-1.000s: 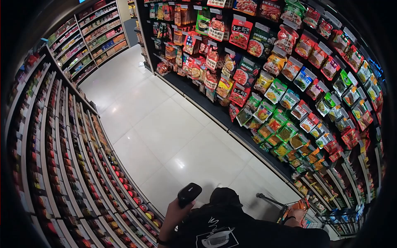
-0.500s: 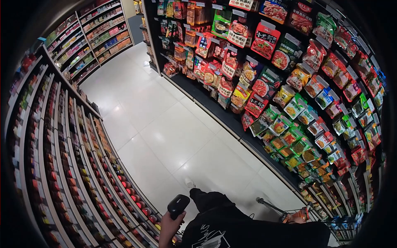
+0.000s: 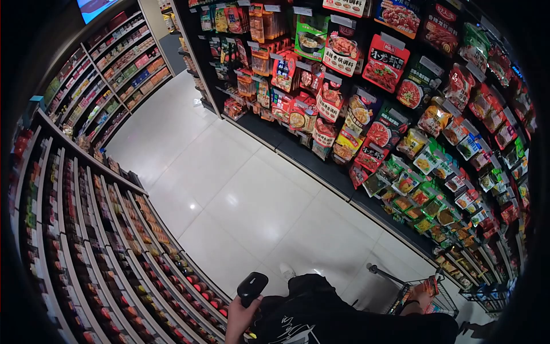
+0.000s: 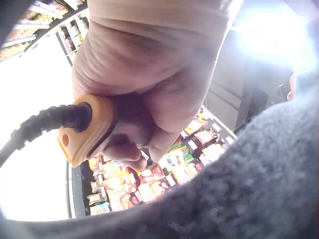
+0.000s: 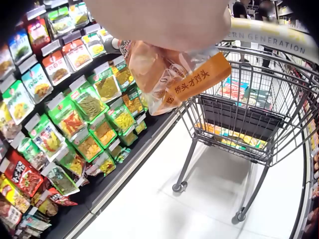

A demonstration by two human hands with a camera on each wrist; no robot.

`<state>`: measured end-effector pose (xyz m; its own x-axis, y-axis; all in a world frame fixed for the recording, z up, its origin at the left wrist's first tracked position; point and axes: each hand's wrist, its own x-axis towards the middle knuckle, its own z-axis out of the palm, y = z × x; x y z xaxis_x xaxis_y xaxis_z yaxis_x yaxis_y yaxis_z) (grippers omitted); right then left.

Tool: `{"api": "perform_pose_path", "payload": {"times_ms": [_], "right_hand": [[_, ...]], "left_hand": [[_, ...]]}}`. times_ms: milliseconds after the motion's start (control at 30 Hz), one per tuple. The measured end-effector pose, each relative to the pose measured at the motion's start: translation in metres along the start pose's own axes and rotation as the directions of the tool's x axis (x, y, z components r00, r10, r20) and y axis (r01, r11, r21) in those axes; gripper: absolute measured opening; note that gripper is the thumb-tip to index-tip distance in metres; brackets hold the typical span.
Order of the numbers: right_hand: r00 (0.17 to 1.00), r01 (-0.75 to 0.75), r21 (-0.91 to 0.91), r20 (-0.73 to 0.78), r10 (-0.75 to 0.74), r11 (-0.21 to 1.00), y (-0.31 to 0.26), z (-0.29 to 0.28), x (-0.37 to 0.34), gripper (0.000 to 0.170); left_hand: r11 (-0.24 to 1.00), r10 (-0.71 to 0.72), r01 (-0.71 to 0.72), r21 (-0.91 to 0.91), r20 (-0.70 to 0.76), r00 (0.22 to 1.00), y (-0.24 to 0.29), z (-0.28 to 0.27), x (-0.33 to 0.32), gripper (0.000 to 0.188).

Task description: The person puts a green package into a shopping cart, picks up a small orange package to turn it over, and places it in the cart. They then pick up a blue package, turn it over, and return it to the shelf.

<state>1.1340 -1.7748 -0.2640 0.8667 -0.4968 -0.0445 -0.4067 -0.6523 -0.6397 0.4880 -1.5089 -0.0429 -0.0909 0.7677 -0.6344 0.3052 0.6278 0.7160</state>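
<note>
Shifted slightly upward in my head view since half a second ago, the clear, crinkled plastic packet with an orange printed band (image 5: 192, 82) now shows beside the black wire shopping cart (image 5: 239, 117). From my remote seat, I see the right hand (image 5: 162, 20) gripping it, and it hangs below the palm; whether it touches the wires, I can't tell. Past it, green and red foil pouches (image 5: 89, 104) hang in rows over the pale tiled floor (image 5: 149, 199). Farther out, the left hand (image 3: 242, 315) is closed round a rounded, black handheld device (image 3: 252, 286), and a ribbed black cable (image 4: 50, 122) curves from a yellow-orange end piece (image 4: 87, 132) near that palm. My worry is the packet's slack film: a loose grip could let it slip to the tiles, a low swing could snag it on wire, and the cable might catch
</note>
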Motion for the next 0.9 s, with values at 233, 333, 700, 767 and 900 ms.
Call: {"api": "perform_pose_path", "payload": {"times_ms": [233, 333, 700, 767, 900], "right_hand": [[0.994, -0.080, 0.117, 0.084, 0.070, 0.990, -0.028, 0.011, -0.083, 0.050], [0.990, -0.115, 0.112, 0.096, 0.104, 0.987, -0.039, 0.035, -0.114, 0.055], [0.958, 0.271, -0.301, 0.179, -0.225, 0.914, -0.044, 0.068, -0.267, 0.047], [0.928, 0.362, -0.411, 0.244, -0.282, 0.837, -0.060, 0.068, -0.307, 0.047], [0.930, 0.366, -0.387, 0.191, -0.315, 0.846, -0.093, 0.060, -0.409, 0.033]], "left_hand": [[0.998, 0.011, -0.006, -0.069, 0.074, 0.997, 0.022, -0.039, 0.055, 0.036], [0.992, 0.063, -0.050, -0.113, 0.114, 0.991, 0.020, -0.065, 0.085, 0.036], [0.978, 0.157, -0.136, -0.160, 0.123, 0.980, 0.050, -0.246, 0.193, 0.033], [0.970, 0.208, -0.189, -0.153, 0.116, 0.971, 0.046, -0.276, 0.214, 0.034], [0.977, 0.194, -0.179, -0.118, 0.138, 0.971, 0.052, -0.320, 0.244, 0.035]]}}
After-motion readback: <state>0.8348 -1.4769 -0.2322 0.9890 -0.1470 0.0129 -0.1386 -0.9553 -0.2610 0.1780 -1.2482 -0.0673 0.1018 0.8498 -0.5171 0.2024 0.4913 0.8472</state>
